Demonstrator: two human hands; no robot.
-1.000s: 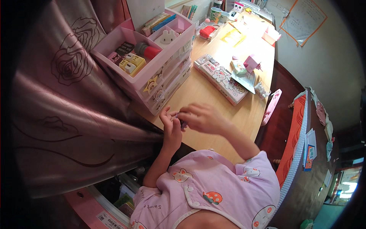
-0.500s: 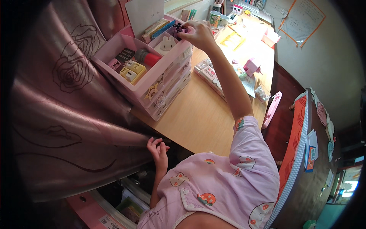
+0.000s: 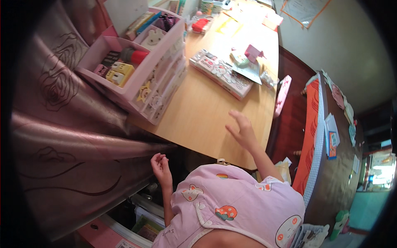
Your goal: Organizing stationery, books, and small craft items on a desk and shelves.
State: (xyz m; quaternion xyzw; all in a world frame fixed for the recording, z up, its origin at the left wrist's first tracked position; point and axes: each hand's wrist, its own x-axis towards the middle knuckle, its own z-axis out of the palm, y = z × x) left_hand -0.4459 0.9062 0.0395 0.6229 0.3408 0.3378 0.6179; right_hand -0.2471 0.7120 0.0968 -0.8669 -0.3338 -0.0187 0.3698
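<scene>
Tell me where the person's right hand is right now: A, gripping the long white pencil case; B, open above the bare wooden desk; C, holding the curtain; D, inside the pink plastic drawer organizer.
B: the right hand hovers with fingers spread over the wooden desk, holding nothing.

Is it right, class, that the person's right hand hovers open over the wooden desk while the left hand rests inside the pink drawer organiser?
Not quite. The head view shows the left hand down by the curtain at the wooden desk edge, not inside the pink drawer organiser. The right hand does hover open over the desk.
</scene>
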